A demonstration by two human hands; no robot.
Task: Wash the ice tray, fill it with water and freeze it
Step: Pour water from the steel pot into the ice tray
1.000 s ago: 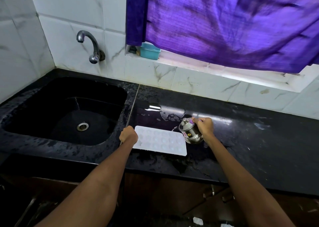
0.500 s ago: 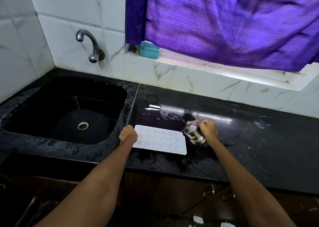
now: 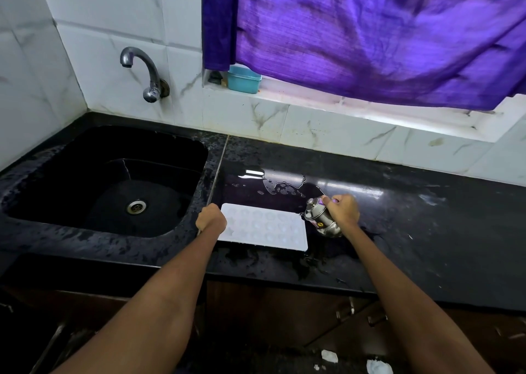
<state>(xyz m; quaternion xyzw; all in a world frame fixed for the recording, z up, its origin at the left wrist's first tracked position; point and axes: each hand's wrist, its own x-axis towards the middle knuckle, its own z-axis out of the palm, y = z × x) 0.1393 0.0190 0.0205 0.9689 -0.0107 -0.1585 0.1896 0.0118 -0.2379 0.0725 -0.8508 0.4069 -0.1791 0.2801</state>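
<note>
Tilting steel pot w/ right hand, left hand gripping ice tray

Ice tray: white, with a regular grid of pale round cells. Kettle-shaped vessel: polished silver metal, purple handle, small yellow label. Tabletop: glossy black stone, mottled grey. Sink: black, silver drain. Tap: grey metal. Wall tiles: white, grey veining. Curtain: purple. Container on the sill: turquoise.
</note>
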